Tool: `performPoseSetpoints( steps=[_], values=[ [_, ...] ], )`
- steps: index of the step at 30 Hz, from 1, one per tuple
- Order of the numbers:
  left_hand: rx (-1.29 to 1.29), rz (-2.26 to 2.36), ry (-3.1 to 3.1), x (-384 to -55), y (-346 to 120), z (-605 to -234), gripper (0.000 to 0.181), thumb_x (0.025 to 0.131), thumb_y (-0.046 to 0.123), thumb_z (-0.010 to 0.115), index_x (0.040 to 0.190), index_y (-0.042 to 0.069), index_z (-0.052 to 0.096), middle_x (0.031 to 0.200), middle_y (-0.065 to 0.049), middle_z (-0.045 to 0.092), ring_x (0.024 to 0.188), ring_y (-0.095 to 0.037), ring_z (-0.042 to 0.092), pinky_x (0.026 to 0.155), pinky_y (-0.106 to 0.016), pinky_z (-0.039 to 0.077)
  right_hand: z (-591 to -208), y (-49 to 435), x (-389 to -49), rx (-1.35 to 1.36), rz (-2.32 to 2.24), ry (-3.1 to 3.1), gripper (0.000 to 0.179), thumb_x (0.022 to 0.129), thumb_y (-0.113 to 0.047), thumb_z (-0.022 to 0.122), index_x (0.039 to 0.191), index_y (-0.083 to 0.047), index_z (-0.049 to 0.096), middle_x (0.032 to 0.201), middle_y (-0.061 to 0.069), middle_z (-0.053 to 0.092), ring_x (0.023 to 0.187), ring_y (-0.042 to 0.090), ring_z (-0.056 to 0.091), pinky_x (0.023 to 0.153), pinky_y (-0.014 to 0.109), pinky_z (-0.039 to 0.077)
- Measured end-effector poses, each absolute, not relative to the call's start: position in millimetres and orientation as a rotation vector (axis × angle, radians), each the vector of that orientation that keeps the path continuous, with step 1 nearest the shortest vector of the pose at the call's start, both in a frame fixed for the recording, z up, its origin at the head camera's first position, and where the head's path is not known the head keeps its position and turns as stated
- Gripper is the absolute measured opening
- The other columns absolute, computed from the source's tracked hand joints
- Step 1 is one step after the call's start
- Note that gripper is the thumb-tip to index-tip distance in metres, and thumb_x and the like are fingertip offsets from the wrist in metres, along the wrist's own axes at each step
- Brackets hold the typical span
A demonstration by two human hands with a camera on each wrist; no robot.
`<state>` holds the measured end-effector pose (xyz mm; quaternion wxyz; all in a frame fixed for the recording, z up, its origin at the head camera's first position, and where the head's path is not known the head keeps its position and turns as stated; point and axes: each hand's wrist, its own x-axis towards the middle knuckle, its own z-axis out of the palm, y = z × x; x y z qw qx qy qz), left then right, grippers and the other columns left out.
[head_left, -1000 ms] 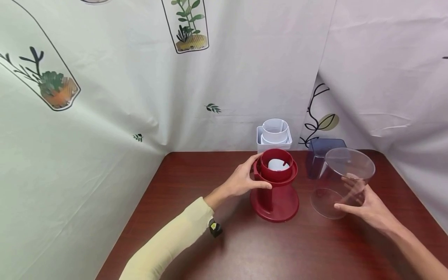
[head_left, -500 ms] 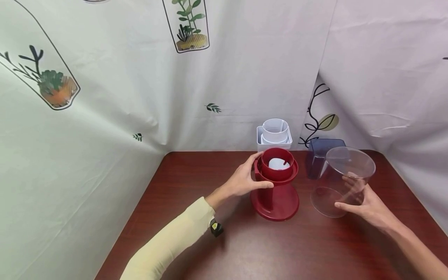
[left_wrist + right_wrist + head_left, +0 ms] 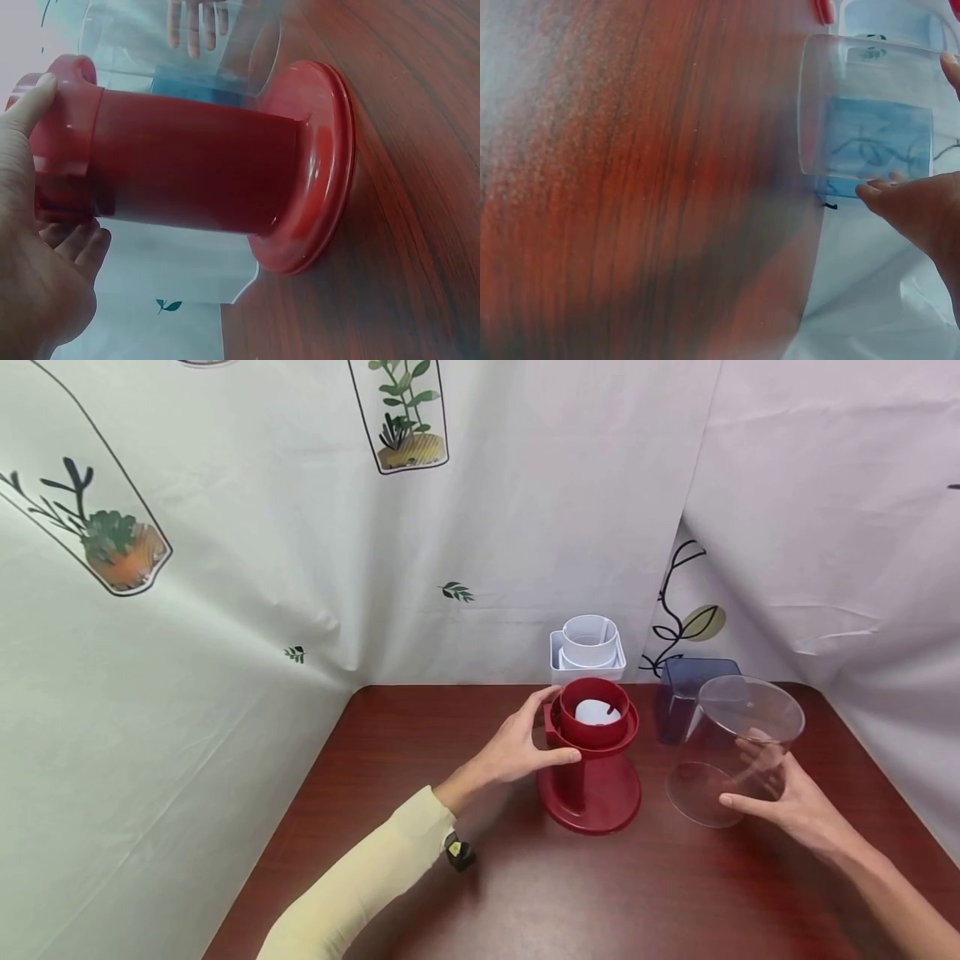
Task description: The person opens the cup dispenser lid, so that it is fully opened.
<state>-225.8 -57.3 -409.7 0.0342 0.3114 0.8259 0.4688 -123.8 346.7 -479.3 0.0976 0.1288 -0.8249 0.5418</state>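
Note:
My left hand [image 3: 510, 752] holds the upper collar of a red plastic stand [image 3: 592, 793], thumb on the near side and fingers round the far left. The stand is upright on the table, with a wide round foot and a column [image 3: 195, 161]; a white piece [image 3: 596, 712] shows inside its ring-shaped top. To the right, my right hand [image 3: 798, 802] holds a clear plastic container [image 3: 720, 756] that widens toward its open rim. Its thumb is at the near side, and the other fingers show through the clear wall. The right wrist view shows this container [image 3: 877, 90] beside the thumb.
Behind the red stand is a white square container [image 3: 557, 662] with a round white cup [image 3: 590, 639] in it. A blue translucent box [image 3: 678, 693] stands behind the clear container. The dark red wooden table [image 3: 562, 902] ends at a printed white cloth [image 3: 480, 527].
My left thumb has shifted slightly left along the collar. The stand, the clear container and my right hand are nearly still.

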Motion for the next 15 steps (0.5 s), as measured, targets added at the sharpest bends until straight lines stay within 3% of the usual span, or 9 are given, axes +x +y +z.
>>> performPoseSetpoints(
  steps=[7, 11, 15],
  values=[
    [0.994, 1.495, 2.503, -224, -75, -410, 0.096, 0.087, 0.035, 0.086, 0.163, 0.012, 0.034, 0.16, -0.001, 0.048, 0.145, -0.022, 0.05, 0.114, -0.049, 0.047, -463, 341, -119, 0.333, 1.618, -2.384, 0.097, 0.09, 0.011, 0.077, 0.165, -0.027, 0.027, 0.151, -0.024, 0.046, 0.131, -0.016, 0.044, 0.101, 0.005, 0.035],
    [0.972, 1.484, 2.533, -221, -87, -411, 0.094, 0.087, 0.036, 0.086, 0.163, 0.015, 0.035, 0.162, -0.002, 0.047, 0.145, -0.02, 0.049, 0.116, -0.048, 0.045, -453, 339, -113, 0.285, 1.567, -2.382, 0.1, 0.092, 0.007, 0.077, 0.167, -0.028, 0.021, 0.158, -0.017, 0.044, 0.134, -0.013, 0.042, 0.104, 0.003, 0.032],
    [0.923, 1.452, 2.578, -218, -99, -410, 0.093, 0.087, 0.04, 0.086, 0.163, 0.022, 0.035, 0.163, 0.004, 0.045, 0.145, -0.019, 0.048, 0.116, -0.044, 0.045, -442, 338, -110, 0.246, 1.5, -2.394, 0.107, 0.093, 0.003, 0.078, 0.17, -0.029, 0.01, 0.17, -0.007, 0.032, 0.143, -0.01, 0.033, 0.108, 0.001, 0.025]
  ],
)
